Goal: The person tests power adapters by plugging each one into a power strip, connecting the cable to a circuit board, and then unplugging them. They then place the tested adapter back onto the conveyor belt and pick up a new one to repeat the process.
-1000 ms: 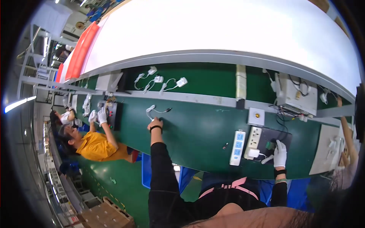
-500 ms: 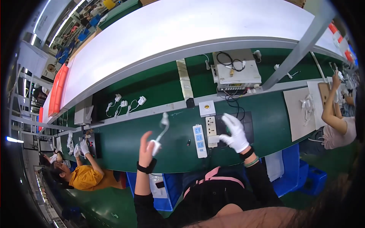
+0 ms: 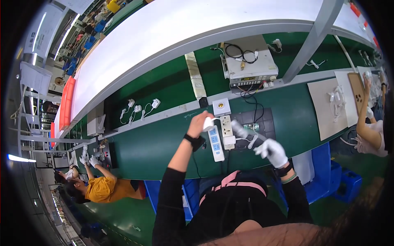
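My left hand (image 3: 200, 124) is bare and closed round a white power adapter (image 3: 208, 124), just above the upper end of a white power strip with blue sockets (image 3: 216, 144). From that adapter a white cord runs right, behind which a motion-smeared white piece (image 3: 239, 129) hangs. A second white adapter (image 3: 229, 140) sits in the white socket strip (image 3: 226, 126), its cord reaching right to a small white plug (image 3: 253, 142). My right hand (image 3: 272, 153), in a white glove, is beside that plug with fingers pinched together; what they hold is unclear.
A dark mat (image 3: 264, 121) lies right of the strips, a white box with a round socket (image 3: 221, 106) behind them. A bench instrument (image 3: 251, 67) stands at the back. Several white adapters (image 3: 155, 103) lie back left. Co-workers sit left (image 3: 98, 186) and right (image 3: 375, 133).
My left hand has carried its adapter right and up to the strips. My right hand has drawn back from the socket strip toward me, its fingers closing. The view has shifted slightly.
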Motion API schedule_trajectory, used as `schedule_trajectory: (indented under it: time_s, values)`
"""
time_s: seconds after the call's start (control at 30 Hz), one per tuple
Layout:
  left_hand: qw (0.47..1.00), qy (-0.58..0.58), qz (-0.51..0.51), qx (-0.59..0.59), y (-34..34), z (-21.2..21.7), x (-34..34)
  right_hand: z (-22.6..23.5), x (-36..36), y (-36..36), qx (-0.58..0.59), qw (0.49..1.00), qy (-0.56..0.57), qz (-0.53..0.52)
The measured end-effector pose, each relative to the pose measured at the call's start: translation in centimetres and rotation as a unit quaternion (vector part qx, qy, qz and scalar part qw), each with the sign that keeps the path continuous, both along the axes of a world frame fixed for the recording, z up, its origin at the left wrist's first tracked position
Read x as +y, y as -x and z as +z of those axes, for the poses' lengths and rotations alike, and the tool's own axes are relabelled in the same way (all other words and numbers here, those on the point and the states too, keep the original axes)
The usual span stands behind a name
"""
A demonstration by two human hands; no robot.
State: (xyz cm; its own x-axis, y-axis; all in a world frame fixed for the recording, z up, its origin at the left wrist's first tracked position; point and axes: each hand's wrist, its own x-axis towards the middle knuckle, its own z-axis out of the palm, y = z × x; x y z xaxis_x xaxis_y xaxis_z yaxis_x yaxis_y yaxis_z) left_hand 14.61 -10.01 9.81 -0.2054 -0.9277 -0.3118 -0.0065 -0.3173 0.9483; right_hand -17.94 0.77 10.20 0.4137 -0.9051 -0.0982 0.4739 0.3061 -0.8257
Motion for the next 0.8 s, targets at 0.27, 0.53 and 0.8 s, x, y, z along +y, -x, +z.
schedule_trajectory:
  time_s: [0.27, 0.53, 0.8]
  values:
    - [0.951, 0.123, -0.084, -0.271, 4.7, -10.0, -3.2, -1.5, -3.5, 0.6, -0.092, 0.957, -0.132, -0.243]
    - [0.855, 0.237, -0.102, -0.449, 5.8, -8.2, -2.9, -4.1, -6.2, 2.4, 0.111, 0.957, -0.147, -0.224]
    - [0.776, 0.289, -0.131, -0.546, 6.5, -10.6, -2.1, -7.1, -8.5, 1.8, 0.571, 0.789, 0.208, -0.088]
